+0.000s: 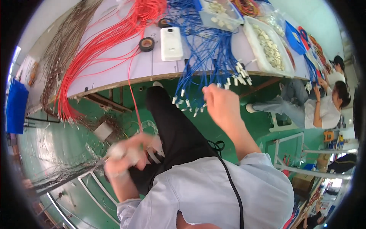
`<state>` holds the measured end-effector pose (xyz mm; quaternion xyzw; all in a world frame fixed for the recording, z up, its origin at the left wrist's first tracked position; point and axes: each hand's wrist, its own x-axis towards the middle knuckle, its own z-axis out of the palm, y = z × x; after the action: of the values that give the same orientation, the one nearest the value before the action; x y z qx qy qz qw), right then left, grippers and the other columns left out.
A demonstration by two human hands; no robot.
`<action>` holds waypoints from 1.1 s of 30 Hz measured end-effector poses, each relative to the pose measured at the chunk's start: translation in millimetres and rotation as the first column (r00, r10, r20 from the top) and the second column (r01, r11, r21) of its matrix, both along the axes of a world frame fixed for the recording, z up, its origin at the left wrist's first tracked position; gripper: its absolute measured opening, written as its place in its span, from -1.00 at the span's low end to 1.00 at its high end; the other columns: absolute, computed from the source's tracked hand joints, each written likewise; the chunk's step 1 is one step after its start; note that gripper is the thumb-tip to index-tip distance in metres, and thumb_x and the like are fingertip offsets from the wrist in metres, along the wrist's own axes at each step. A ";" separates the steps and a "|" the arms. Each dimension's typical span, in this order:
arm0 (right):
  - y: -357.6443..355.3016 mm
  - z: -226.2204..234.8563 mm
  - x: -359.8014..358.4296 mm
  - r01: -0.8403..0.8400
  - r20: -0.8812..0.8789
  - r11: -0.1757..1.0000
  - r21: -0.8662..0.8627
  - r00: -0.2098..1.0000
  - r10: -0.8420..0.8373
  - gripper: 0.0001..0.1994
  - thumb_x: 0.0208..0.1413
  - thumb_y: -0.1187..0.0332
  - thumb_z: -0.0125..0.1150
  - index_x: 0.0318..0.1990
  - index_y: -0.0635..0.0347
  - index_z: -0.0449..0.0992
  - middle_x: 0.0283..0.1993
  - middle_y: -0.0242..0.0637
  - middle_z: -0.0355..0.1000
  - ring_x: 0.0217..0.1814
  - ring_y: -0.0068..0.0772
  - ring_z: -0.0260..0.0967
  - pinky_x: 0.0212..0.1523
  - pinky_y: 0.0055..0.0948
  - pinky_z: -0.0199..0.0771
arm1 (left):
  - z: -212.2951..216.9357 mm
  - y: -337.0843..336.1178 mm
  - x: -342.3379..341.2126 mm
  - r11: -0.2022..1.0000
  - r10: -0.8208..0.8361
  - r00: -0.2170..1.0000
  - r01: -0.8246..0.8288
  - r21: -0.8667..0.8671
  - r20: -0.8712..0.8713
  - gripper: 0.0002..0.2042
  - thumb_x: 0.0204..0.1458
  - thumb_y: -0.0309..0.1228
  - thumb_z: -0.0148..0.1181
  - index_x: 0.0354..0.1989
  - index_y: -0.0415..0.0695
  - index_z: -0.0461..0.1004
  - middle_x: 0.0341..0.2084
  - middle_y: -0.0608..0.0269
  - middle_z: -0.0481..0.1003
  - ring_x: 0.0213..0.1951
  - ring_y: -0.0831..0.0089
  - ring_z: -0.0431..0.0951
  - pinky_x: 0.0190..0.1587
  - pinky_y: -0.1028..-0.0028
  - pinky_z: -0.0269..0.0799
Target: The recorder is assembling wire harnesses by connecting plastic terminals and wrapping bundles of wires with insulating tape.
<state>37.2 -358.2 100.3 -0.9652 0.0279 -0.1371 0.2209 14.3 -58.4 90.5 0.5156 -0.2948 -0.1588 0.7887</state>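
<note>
**Wiring bench, seated position: contents as seen from above**

Green floor (pixel 76 126) lies beneath a long pale workbench (pixel 160 66), the landmark for every entry below.

- Blue wires (pixel 202 49): a bundle draped over the bench's near edge, white connectors (pixel 190 105) hanging below it. Your right hand (pixel 221 103) is raised just under that edge, among the dangling ends. Its back faces the camera, so you cannot tell whether the fingers pinch a wire.
- Red wires (pixel 103 42): fanned across the bench's left part and spilling over its edge.
- Brown wires (pixel 63 49): farther left on the bench.
- Black tape roll (pixel 146 44) and white flat box (pixel 171 43): on the bench top, side by side, between the red and blue bundles.
- Clear trays of white parts (pixel 268 47): on the bench's right part.
- Your left hand (pixel 127 154): well below the bench, over your lap, blurred; it appears closed around a pale object (pixel 118 150) with a thin grey strand bundle (pixel 65 173) trailing left.
- Another person (pixel 320 107): seated past the bench's right end.
</note>
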 end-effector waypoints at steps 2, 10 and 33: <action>14.0 25.3 -33.0 -0.337 -0.211 0.938 -0.083 0.926 0.314 -0.86 0.06 0.31 0.11 -0.48 0.11 0.41 -0.50 -0.19 0.43 -0.43 -0.07 0.43 -0.48 -0.15 0.37 | -26.2 -39.5 26.5 0.923 -0.233 0.870 0.339 0.184 -0.434 -0.45 0.14 0.09 -0.10 -0.39 -0.28 0.41 0.02 -0.14 0.41 -0.67 0.74 0.17 -0.62 0.67 0.07; -79.1 -53.4 -94.2 -0.200 -0.520 0.862 0.466 0.726 0.449 -0.78 0.18 0.31 0.02 -0.23 0.23 0.54 -0.27 -0.28 0.53 -0.19 -0.39 0.46 -0.11 -0.40 0.42 | -51.5 -129.2 44.4 0.996 0.074 0.971 -0.063 0.056 -0.229 -0.62 0.27 -0.14 -0.11 -0.56 -0.09 0.24 -0.72 0.39 0.21 -0.72 0.62 0.12 -0.63 0.60 0.06; -51.7 -13.4 -9.2 0.161 0.112 -0.476 0.864 0.861 0.496 -0.65 0.28 0.22 -0.15 0.04 0.32 0.32 -0.27 -0.28 0.43 -0.28 -0.53 0.35 -0.28 -0.59 0.29 | -64.5 -100.7 -22.3 0.553 -0.630 0.755 0.600 0.578 -0.181 -0.77 0.14 -0.35 0.04 -0.43 -0.23 0.52 -0.54 0.26 0.55 -0.46 0.44 0.52 -0.28 0.44 0.42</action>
<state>28.0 -409.9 86.9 -0.3024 0.0011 0.1861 0.9348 -8.0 -159.0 26.0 0.6062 -0.4077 -0.4971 0.4681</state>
